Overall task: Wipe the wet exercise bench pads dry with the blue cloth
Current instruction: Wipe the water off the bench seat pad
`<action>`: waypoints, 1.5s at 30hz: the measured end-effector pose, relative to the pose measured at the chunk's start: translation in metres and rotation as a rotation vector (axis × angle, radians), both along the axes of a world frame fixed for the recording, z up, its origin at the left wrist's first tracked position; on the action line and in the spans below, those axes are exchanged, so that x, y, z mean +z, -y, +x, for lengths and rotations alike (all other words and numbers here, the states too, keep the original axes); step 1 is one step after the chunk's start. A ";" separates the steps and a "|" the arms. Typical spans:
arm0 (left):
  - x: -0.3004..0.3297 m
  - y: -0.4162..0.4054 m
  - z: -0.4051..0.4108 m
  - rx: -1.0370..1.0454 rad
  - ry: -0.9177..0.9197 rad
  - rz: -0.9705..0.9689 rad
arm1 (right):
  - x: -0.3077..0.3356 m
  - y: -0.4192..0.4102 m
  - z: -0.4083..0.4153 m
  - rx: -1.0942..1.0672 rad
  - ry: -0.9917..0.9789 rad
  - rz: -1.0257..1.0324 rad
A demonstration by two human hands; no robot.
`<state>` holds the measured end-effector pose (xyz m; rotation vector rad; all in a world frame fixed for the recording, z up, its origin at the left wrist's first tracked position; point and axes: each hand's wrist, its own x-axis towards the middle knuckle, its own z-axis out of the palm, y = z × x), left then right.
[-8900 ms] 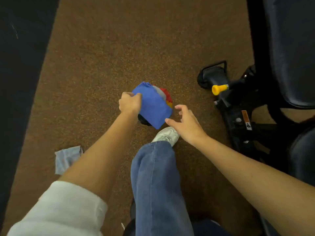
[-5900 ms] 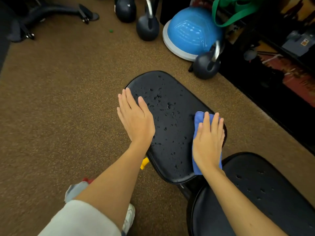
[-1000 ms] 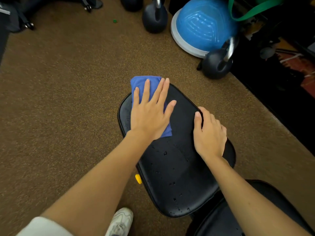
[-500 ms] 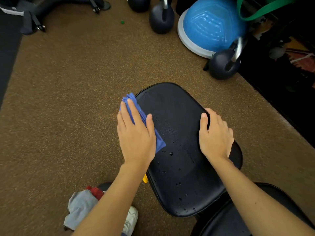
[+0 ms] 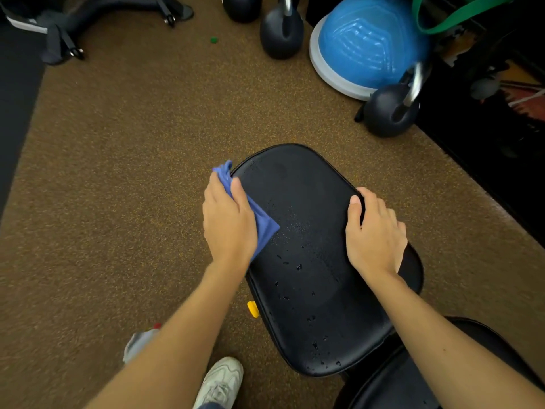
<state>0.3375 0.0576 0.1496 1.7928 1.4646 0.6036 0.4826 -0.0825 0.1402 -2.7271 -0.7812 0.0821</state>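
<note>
Wiping the left edge of the wet black padded bench seat, the left hand pinches the bunched blue cloth there while the right hand clasps the right edge, apparently steadying it.

Bare forearms show above a white laced sneaker and denim hem.

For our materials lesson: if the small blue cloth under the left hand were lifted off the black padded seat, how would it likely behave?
Probably floppy: the small blue cloth bunches and creases under the left hand. Likely light, being thin. It may feel damp, since droplets dot the black padded seat.
</note>
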 end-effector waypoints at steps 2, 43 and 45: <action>0.000 0.021 -0.006 0.015 0.023 -0.005 | 0.001 0.000 0.000 -0.002 0.002 0.000; 0.012 -0.034 0.063 -0.892 -0.183 0.442 | -0.002 0.000 0.000 -0.011 -0.022 0.086; 0.015 -0.022 0.074 -0.853 -0.159 0.403 | -0.001 0.001 -0.001 -0.012 -0.030 0.094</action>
